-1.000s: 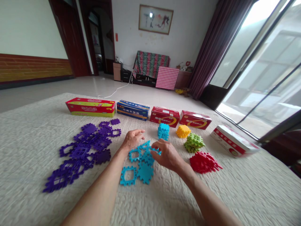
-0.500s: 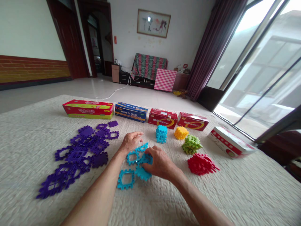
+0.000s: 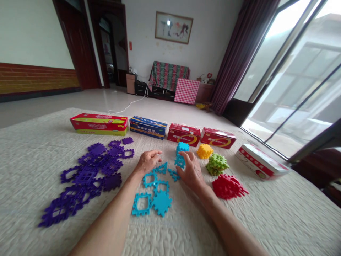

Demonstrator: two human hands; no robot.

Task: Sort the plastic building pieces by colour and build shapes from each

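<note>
My right hand (image 3: 190, 170) is closed on a light-blue square piece (image 3: 179, 161), its thumb below and fingers above. Just behind that piece stands a stack of light-blue square pieces (image 3: 183, 146), partly hidden by it. My left hand (image 3: 149, 161) hovers or rests beside the loose blue pieces, fingers stretched toward the right with nothing in them. Nearer to me lie a blue frame piece (image 3: 141, 204), a solid blue square piece (image 3: 162, 203) and a blue triangular piece (image 3: 160, 168). Another small blue piece (image 3: 173, 174) lies by my right thumb.
Purple pieces (image 3: 86, 176) spread over the left of the quilted cover (image 3: 186, 231). On the right sit a yellow stack (image 3: 205, 151), a green stack (image 3: 217, 164) and a red pile (image 3: 229, 186). Several boxes line the back, including a blue box (image 3: 148, 127) and a white box (image 3: 262, 161).
My right hand has lifted a blue piece from the loose pieces and moved it forward and right to the blue stack, uncovering the solid square. My left hand has hardly moved.
</note>
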